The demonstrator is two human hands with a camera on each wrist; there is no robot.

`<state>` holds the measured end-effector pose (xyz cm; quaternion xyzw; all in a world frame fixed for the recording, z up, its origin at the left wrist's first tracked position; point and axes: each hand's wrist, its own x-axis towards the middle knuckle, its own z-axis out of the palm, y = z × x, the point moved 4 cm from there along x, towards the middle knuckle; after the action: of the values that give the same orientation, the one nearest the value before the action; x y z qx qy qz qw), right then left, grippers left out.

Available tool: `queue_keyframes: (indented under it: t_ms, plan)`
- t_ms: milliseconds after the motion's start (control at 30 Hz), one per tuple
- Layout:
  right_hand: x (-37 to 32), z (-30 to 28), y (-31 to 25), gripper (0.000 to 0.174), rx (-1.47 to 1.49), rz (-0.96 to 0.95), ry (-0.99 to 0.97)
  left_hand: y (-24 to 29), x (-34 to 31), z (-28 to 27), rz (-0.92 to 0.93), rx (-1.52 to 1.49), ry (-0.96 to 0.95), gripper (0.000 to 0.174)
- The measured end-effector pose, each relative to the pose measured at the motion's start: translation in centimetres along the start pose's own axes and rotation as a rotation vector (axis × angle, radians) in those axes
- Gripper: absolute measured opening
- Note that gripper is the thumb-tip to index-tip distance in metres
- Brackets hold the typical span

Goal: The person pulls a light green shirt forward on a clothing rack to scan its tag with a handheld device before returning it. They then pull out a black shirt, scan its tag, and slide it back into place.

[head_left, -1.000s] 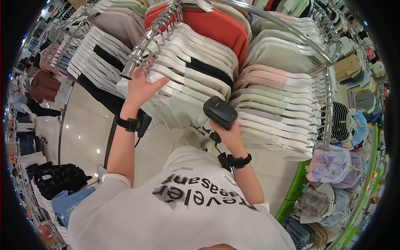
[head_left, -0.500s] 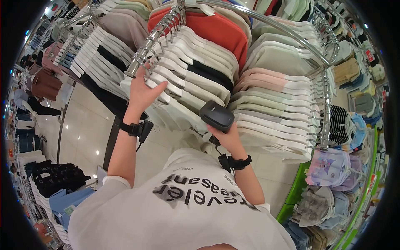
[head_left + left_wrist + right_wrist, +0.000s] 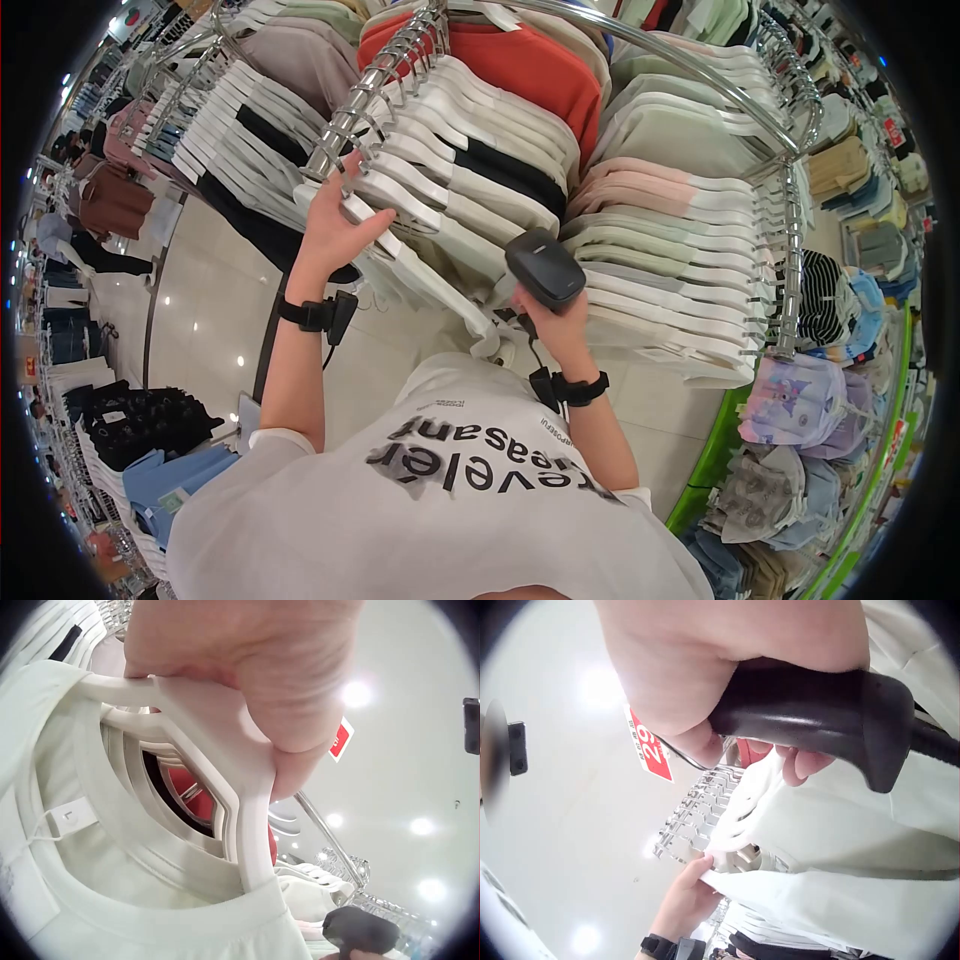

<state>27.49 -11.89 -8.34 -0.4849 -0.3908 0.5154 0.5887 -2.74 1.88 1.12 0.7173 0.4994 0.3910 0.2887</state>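
Note:
My left hand (image 3: pixel 338 232) grips a white hanger (image 3: pixel 217 739) at its top, near the front end of the chrome rail (image 3: pixel 375 85). From that hanger hangs a pale T-shirt (image 3: pixel 150 874), with a small white size label (image 3: pixel 73 817) at its collar. The front hanger slants toward my body in the head view. In my right hand (image 3: pixel 562 322) is a black handheld scanner (image 3: pixel 545 268), fingers wrapped round its handle (image 3: pixel 802 709). The scanner's head is beside the front garments, and a cord runs from the handle.
More shirts on white hangers crowd the rail, including a black one (image 3: pixel 515 175) and a red one (image 3: pixel 535 75). A second packed rail (image 3: pixel 790 250) stands to the right. A red price sign (image 3: pixel 651 746) hangs above. Tiled floor (image 3: pixel 205 290) shows at left.
The front hanger has swung out toward my body, showing its slanted white arm. My left hand has shifted slightly left and down; the scanner has moved a little right.

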Motion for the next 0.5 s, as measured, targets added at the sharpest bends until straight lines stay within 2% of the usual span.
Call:
queue_keyframes:
  t_ms: [100, 233, 300, 400, 500]
  plan:
    - [0.7, -0.3, -0.2, 0.027, -0.063, 0.052, 0.056, 0.0, -0.1, -0.2, -0.008, 0.048, -0.021, 0.089]
    - [1.0, 0.6, -0.6, 0.024, -0.027, 0.061, 0.028, -0.2, -0.1, -0.3, -0.019, 0.058, -0.049, 0.091]
    - [1.1, 1.4, -0.1, 0.025, 0.117, 0.145, -0.042, -0.2, 0.0, -0.3, -0.01, 0.049, -0.058, 0.091]
    - [1.3, 1.5, 0.6, 0.025, 0.002, 0.075, -0.044, 0.1, -0.1, -0.6, -0.047, 0.038, -0.069, 0.092]
    - [2.5, 0.8, 0.2, 0.026, 0.014, 0.035, 0.012, 0.0, 0.0, -0.8, -0.049, 0.065, -0.099, 0.093]
